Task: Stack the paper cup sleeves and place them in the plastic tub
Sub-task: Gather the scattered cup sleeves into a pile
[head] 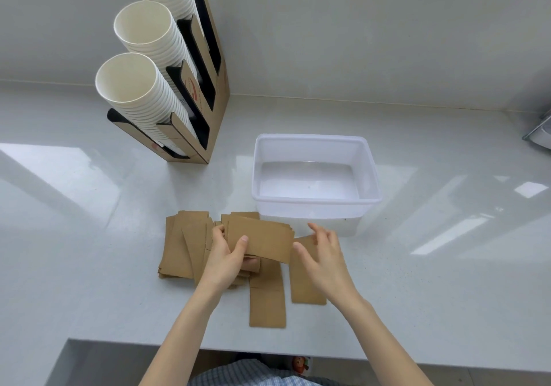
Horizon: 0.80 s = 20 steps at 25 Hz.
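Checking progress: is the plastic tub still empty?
Empty. The plastic tub shows only its bare white floor; all sleeves lie outside on the counter.

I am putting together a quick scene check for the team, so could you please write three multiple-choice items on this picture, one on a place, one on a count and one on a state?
1. Where does the plastic tub stand?
A. Beyond the loose cup sleeves, right of the cup dispenser
B. Left of the dispenser
C. On top of the sleeves

2. How many cup stacks does the dispenser hold?
A. One
B. Three
C. Five

3. What is in the tub?
A. Sleeves
B. Cups
C. Nothing

Key: 1 A, it sits past the sleeves, dispenser to its left. 2 B, three white stacks show. 3 C, its bare floor shows; the left hand holds a sleeve outside it.
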Available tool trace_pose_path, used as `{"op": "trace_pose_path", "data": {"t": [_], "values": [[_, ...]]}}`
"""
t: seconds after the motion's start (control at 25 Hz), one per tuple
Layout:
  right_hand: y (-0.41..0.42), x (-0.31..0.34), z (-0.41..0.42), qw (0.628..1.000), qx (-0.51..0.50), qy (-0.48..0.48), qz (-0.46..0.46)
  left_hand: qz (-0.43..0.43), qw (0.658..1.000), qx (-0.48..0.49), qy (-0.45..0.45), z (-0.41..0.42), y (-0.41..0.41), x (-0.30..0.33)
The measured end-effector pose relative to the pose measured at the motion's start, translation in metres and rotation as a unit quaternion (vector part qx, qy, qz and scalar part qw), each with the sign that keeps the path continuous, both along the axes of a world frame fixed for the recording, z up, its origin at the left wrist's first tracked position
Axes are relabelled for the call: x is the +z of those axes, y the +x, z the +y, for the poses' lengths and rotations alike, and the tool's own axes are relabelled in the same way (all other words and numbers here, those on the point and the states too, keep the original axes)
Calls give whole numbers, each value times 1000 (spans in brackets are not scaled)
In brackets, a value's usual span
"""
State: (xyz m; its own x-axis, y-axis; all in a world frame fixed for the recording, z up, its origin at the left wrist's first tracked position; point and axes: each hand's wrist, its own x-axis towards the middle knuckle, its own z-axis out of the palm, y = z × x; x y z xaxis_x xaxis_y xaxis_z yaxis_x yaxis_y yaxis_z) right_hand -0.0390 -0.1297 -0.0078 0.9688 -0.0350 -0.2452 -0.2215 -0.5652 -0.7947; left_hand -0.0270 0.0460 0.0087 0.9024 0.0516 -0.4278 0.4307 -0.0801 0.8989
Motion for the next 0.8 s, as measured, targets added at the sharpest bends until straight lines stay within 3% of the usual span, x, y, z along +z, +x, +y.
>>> {"op": "trace_pose_path", "data": {"t": [0.16, 0.28, 0.4, 0.56, 0.8], "values": [[-11, -13, 6, 965, -1, -241, 102, -14, 998, 50, -26, 10, 4, 1], [-16, -18, 16, 943, 12, -314, 111, -16, 998, 50, -18, 10, 5, 0], [-14, -19, 16, 945, 11, -309, 109, -12, 999, 44, -6, 10, 6, -2], [-10, -15, 4, 972, 1, -212, 99, -14, 999, 38, 7, 10, 6, -2], [-4, 2, -6, 993, -14, -117, 14, -16, 999, 25, 17, 7, 7, -5]]}}
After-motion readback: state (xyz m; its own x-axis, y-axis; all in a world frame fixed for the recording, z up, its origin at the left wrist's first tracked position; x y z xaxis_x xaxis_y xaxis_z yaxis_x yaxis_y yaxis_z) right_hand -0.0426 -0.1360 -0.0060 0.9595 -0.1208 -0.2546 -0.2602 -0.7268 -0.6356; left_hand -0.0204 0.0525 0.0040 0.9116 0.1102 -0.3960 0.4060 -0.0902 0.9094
